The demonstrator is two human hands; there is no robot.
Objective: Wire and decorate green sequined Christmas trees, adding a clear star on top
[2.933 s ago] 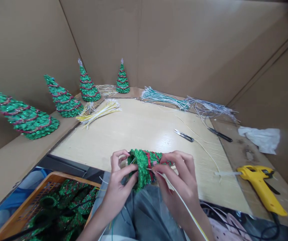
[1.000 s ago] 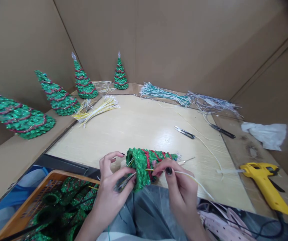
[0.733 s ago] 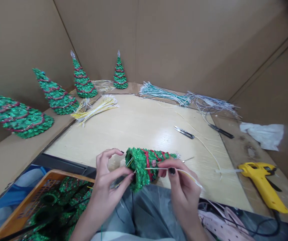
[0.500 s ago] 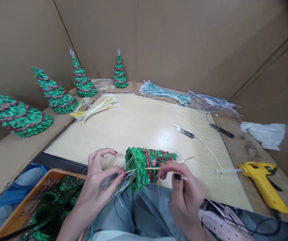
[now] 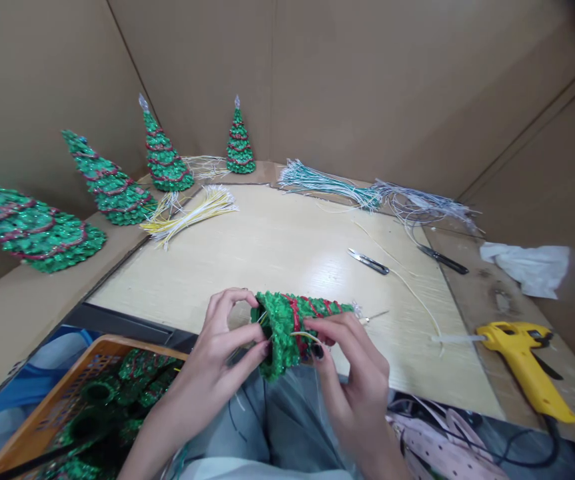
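A green glittery tree (image 5: 280, 330) with red garland lies on its side at the table's front edge, its hollow base facing left and its tip right. At the open base is my left hand (image 5: 232, 337), thumb and fingers closed at the rim on thin wires that run into the hollow. My right hand (image 5: 347, 360) is in front of the tree's side, thumb and forefinger pinching a thin yellow-white wire (image 5: 305, 335) that comes out of the tree's surface. The inside of the tree is mostly hidden.
Several finished-looking trees (image 5: 165, 157) stand at the back left. Wire bundles (image 5: 192, 217) lie around the table (image 5: 277, 240). Snips (image 5: 369, 261), a second black tool (image 5: 442, 259), a yellow glue gun (image 5: 527, 367) and white tissue (image 5: 527, 263) are right; an orange basket (image 5: 42, 417) holds tree pieces.
My left hand has moved right, up to the base opening, with the wires. My right hand has shifted left, closer to the tree's surface, and less of the yellow-white wire stands out.
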